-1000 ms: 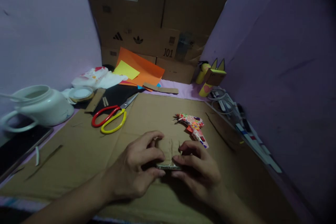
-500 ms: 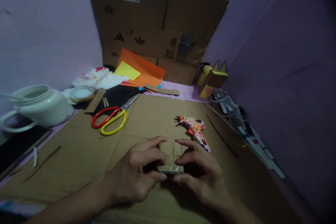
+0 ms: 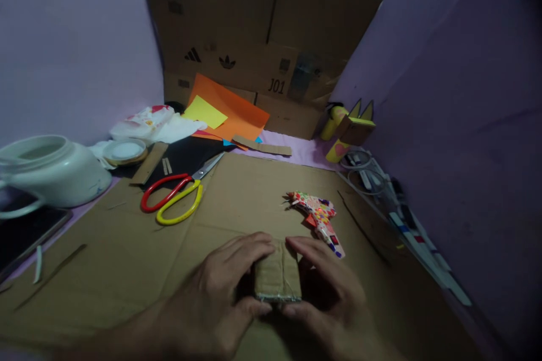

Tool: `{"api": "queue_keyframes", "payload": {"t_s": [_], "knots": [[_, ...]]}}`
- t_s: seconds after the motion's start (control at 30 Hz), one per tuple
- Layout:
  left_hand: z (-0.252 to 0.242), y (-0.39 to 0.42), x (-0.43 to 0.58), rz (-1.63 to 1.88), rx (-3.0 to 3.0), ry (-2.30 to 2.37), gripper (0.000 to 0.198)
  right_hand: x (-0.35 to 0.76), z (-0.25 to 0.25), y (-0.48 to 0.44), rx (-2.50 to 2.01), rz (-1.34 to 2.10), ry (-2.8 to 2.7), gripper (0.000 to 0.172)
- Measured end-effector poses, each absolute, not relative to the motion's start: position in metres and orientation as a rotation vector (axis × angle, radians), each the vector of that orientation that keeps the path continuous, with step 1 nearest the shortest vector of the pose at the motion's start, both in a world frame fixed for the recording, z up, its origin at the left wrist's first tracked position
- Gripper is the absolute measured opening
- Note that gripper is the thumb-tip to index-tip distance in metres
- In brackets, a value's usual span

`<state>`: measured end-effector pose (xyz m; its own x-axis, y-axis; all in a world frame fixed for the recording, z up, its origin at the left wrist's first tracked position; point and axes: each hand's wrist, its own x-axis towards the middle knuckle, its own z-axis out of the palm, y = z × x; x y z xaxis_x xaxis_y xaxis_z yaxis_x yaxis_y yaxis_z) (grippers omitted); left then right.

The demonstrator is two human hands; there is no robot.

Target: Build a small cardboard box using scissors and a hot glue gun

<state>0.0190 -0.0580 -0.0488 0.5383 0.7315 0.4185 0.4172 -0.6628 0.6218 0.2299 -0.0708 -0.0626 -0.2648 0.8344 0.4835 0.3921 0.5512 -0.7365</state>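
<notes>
A small folded cardboard piece (image 3: 277,277) rests on the big cardboard sheet (image 3: 127,248) near the front. My left hand (image 3: 220,299) grips its left side, thumb at the front corner and fingers along the far edge. On its right side my right hand (image 3: 330,293) does the same. A glue gun (image 3: 318,215) covered in colourful patterned paper lies just beyond my right fingers. Red-and-yellow scissors (image 3: 173,197) lie to the far left of my hands.
A white jug (image 3: 51,169) and a dark phone (image 3: 25,231) sit at the left edge. Orange and yellow paper sheets (image 3: 228,107), a tape roll (image 3: 125,151) and a cardboard box (image 3: 262,39) stand behind. A small cardboard figure (image 3: 353,127) and cables (image 3: 372,177) lie right.
The view shifted, so my hands and the cardboard piece sit lower in the picture. The piece now lies flatter, with more of its top face showing between my hands.
</notes>
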Motion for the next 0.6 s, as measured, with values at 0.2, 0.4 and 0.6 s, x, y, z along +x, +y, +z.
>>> {"api": "queue_keyframes", "payload": {"t_s": [0.2,0.4,0.6], "knots": [[-0.055,-0.059,0.025,1.019,2.3,0.985,0.052,0.231,-0.064,-0.067,-0.956,0.651,-1.884,0.053],[-0.039,-0.059,0.022,0.867,2.166,1.006,0.041,0.233,-0.064,-0.068,-0.99,0.641,-1.907,0.054],[-0.034,-0.055,0.019,0.753,2.071,0.99,0.031,0.24,-0.065,-0.071,-1.007,0.59,-1.959,0.049]]}}
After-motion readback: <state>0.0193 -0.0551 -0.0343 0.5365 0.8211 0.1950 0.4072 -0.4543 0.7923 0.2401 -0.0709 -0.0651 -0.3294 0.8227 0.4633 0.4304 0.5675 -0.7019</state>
